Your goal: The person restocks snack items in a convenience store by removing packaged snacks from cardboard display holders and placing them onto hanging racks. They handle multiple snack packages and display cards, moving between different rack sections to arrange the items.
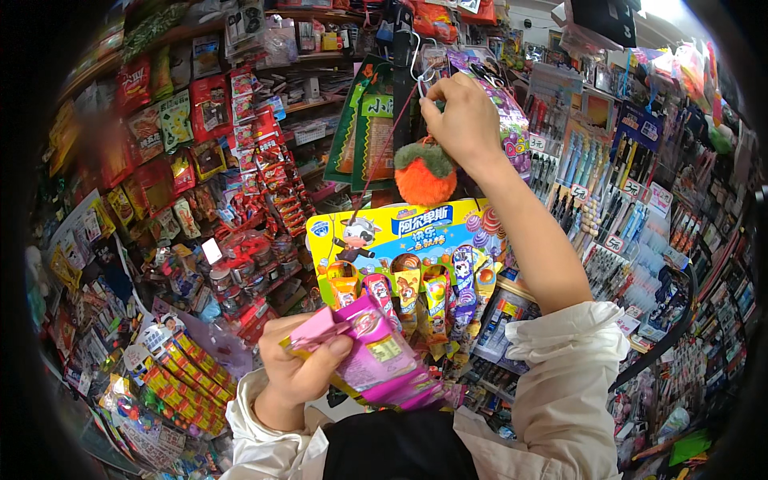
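Note:
My left hand (303,360) grips a bunch of shiny purple-pink snack packets (384,354), held low before my chest. Raised in front of me, my right hand (459,117) has its fingertips closed on a white hook (419,75). Just below that hand hangs an orange plush persimmon (425,177) with a green fuzzy top. A dark red cord (390,144) slants down from the hook to a yellow and blue display card (393,225). Wrapped lollipops (407,288) sit in the card's round openings; the packets partly cover its lower edge.
Green snack bags (375,135) hang left of the hook, beside a dark post (402,114). Red snack packets (210,105) crowd the left wall. Pens (579,156) fill racks to the right. A strip-packed candy display (186,372) stands lower left.

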A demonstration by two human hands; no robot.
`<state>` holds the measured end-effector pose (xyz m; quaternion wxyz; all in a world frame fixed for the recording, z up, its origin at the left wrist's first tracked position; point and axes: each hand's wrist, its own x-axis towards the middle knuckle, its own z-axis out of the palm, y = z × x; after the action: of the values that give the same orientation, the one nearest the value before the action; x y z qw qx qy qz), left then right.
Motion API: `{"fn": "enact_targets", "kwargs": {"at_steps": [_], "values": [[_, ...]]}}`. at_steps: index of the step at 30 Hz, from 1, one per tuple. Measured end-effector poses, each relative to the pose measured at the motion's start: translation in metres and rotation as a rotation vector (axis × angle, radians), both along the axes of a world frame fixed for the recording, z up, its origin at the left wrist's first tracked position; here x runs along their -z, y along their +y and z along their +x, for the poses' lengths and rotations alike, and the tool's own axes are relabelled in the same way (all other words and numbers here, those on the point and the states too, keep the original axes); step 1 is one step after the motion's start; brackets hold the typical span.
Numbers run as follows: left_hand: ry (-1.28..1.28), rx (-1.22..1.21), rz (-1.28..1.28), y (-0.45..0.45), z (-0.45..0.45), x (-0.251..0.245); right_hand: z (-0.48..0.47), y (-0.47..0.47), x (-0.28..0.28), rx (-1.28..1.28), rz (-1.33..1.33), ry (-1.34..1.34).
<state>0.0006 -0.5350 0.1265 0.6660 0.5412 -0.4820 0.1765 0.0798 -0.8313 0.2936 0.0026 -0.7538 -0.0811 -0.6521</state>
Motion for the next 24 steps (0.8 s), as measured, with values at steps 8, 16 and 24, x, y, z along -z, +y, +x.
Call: {"fn": "enact_targets", "kwargs": {"at_steps": [8, 16, 24], "values": [[0.075, -0.097, -0.147, 0.016, 0.008, 0.009, 0.010, -0.021, -0.016, -0.091, 0.099, 0.146], [0.142, -0.133, -0.179, 0.021, 0.015, 0.012, 0.012, -0.038, -0.045, -0.476, 0.471, -0.140], [0.228, -0.195, -0.267, 0.030, 0.028, 0.019, -0.042, -0.040, -0.020, -1.276, 1.161, 0.371]]}}
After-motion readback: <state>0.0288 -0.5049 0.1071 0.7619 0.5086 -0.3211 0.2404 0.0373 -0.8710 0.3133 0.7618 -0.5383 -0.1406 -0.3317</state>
